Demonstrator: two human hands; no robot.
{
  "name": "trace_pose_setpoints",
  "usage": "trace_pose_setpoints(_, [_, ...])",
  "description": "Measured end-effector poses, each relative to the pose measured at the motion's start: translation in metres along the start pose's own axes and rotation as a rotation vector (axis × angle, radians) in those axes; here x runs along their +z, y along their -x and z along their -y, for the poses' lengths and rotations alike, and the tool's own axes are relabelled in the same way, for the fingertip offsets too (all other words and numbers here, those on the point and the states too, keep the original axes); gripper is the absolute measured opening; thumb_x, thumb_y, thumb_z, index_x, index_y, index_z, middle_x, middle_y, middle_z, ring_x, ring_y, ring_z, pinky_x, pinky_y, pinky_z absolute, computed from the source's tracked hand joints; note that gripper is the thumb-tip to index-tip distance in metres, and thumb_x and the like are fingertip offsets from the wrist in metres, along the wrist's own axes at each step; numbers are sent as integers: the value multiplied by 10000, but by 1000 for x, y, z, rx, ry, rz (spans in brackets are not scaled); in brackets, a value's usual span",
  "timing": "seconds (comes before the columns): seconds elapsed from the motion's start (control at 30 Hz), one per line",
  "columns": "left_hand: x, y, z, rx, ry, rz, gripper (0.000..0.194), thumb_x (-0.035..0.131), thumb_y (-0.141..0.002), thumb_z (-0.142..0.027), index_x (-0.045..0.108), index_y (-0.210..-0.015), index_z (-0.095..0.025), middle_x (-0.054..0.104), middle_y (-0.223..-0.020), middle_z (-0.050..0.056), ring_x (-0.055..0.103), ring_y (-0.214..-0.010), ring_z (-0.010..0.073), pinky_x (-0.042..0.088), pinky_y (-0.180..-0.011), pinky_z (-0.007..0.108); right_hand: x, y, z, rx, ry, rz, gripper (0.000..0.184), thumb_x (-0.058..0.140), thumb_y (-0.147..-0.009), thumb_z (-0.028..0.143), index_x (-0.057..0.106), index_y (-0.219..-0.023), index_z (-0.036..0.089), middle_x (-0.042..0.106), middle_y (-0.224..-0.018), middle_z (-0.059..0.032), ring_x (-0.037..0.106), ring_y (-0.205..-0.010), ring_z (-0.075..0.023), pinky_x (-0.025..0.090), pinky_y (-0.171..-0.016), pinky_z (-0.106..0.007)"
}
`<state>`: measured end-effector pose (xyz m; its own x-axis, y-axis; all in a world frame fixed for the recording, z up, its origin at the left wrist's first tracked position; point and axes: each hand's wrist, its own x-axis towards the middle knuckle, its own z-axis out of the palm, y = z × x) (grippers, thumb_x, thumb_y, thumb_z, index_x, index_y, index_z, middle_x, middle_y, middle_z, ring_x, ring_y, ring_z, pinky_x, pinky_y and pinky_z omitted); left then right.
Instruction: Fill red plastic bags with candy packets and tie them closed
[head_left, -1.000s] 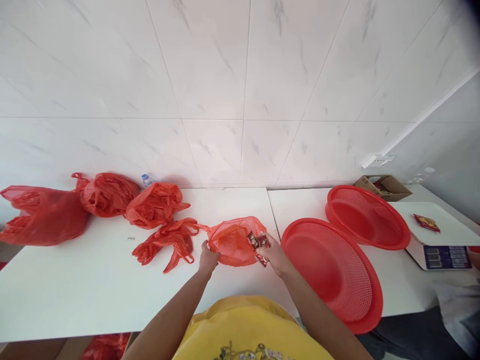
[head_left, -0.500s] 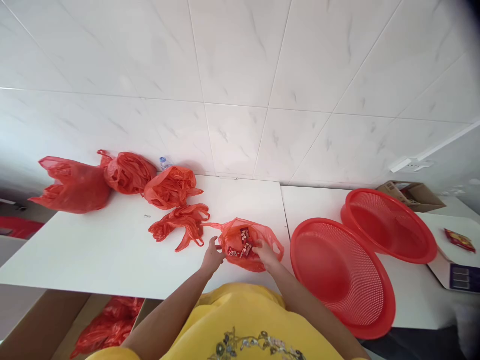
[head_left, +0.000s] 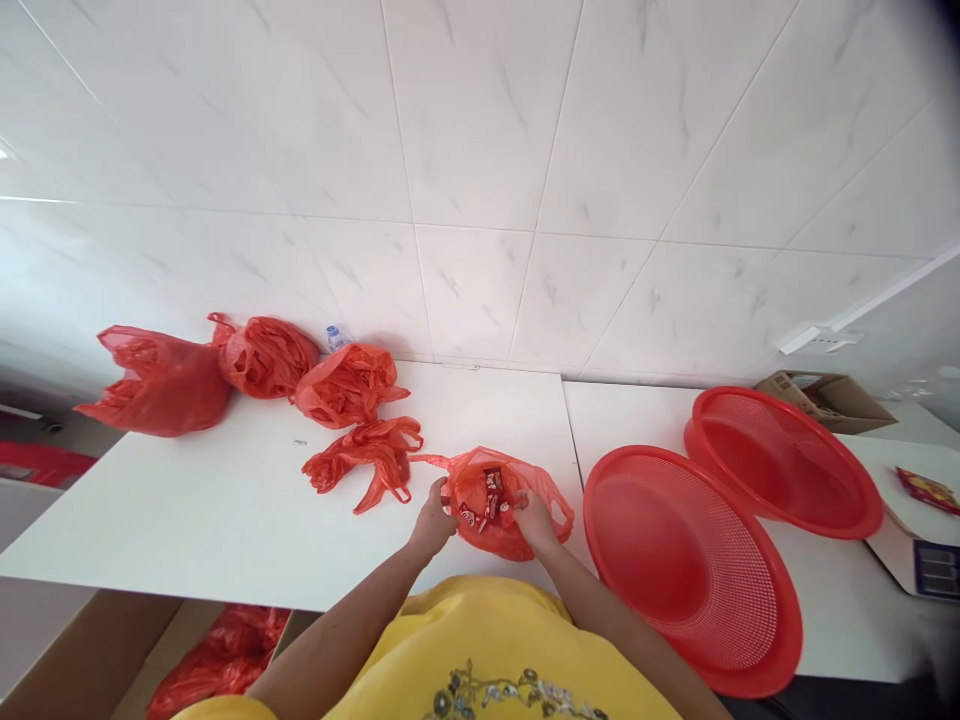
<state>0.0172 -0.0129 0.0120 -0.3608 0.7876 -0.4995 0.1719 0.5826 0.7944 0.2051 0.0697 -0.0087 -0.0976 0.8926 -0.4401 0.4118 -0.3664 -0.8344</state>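
A thin red plastic bag [head_left: 510,543] lies spread on the white table in front of me, its mouth facing up. Several small red-and-white packets [head_left: 492,484] rest inside it. At the bag's left edge, my left hand [head_left: 433,522] has its fingers closed on what looks like a small red-and-white packet [head_left: 446,496]. My right hand [head_left: 534,520] reaches over the bag's right side with its fingertips drawn together near the packets. What those fingertips hold is hard to make out. A crumpled red plastic bag [head_left: 367,455] lies to the left.
Filled red bags [head_left: 169,385] stand along the wall at left, near a plastic bottle [head_left: 337,338]. Two red baskets [head_left: 675,560] take up the right side. Beyond them are a cardboard box [head_left: 855,403] and a scale [head_left: 892,540] with a snack packet [head_left: 928,488] on top.
My left hand's fingers have closed at the bag's left edge, where a small packet now shows. My right fingers have drawn together. The whole view has shifted slightly.
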Motion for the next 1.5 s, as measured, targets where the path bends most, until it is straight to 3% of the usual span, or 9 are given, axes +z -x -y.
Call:
trace_pose_setpoints(0.13, [-2,0,-12,99,-50,-159,757,572,-697,-90,327,-1408,-179,497,-1333,167,625,-996,225,519,-825,362,-17,11,20,-111,-41,-54,266,570,-620,143,600,-862,248,642,-823,-6,619,-826,-210,484,-786,-339])
trace_pose_setpoints(0.27, [0,11,-45,379,-76,-262,553,628,-740,-179,506,-1278,-217,469,-1386,128,420,-1327,289,359,-1088,442,-39,33,48,-226,-134,-43,227,553,-659,181,597,-869,254,659,-885,-7,625,-833,-195,494,-810,-336])
trace_pose_setpoints(0.47, [8,41,-105,247,337,250,443,620,-826,-437,584,-1210,-219,684,-1089,85,640,-995,231,512,-820,348,-60,67,90,-357,-170,34,223,509,-746,194,584,-951,238,642,-901,-10,609,-827,-177,492,-801,-333])
trace_pose_setpoints(0.57, [8,49,-121,200,523,385,306,688,-772,-431,667,-946,-180,707,-871,59,650,-752,171,502,-668,279,-64,78,104,-396,-184,34,164,524,-771,209,585,-922,235,641,-919,-15,607,-858,-177,490,-811,-323])
trace_pose_setpoints(0.8, [1,60,-128,236,701,317,236,781,-700,-332,646,-791,-160,695,-750,16,610,-644,96,480,-637,210,-56,90,114,-374,-308,190,243,630,-806,425,630,-955,233,684,-970,-48,623,-882,-202,503,-792,-330])
trace_pose_setpoints(0.93, [-2,63,-123,211,841,231,289,801,-663,-358,588,-729,-174,647,-690,-21,569,-574,79,494,-600,219,-60,91,117,-330,-326,97,243,623,-799,443,580,-701,225,610,-673,4,533,-648,-156,450,-648,-297])
trace_pose_setpoints(1.07, [-11,59,-120,140,902,132,351,829,-612,-377,558,-715,-179,628,-694,-35,548,-559,65,504,-598,217,-75,88,122,-318,-337,-6,272,606,-807,456,542,-674,227,551,-631,23,469,-586,-133,411,-591,-281])
trace_pose_setpoints(1.33, [-2,65,-122,185,878,229,307,811,-658,-361,589,-764,-176,647,-737,-18,591,-624,86,521,-628,223,-61,91,130,-286,-263,234,310,629,-790,501,635,-931,225,666,-853,-23,595,-748,-170,466,-633,-280])
trace_pose_setpoints(1.5, [-1,71,-123,230,762,321,276,745,-746,-389,604,-869,-186,672,-841,17,643,-710,127,524,-668,256,-54,90,125,-326,-209,208,222,639,-786,421,662,-863,214,704,-856,-41,621,-803,-195,493,-676,-307])
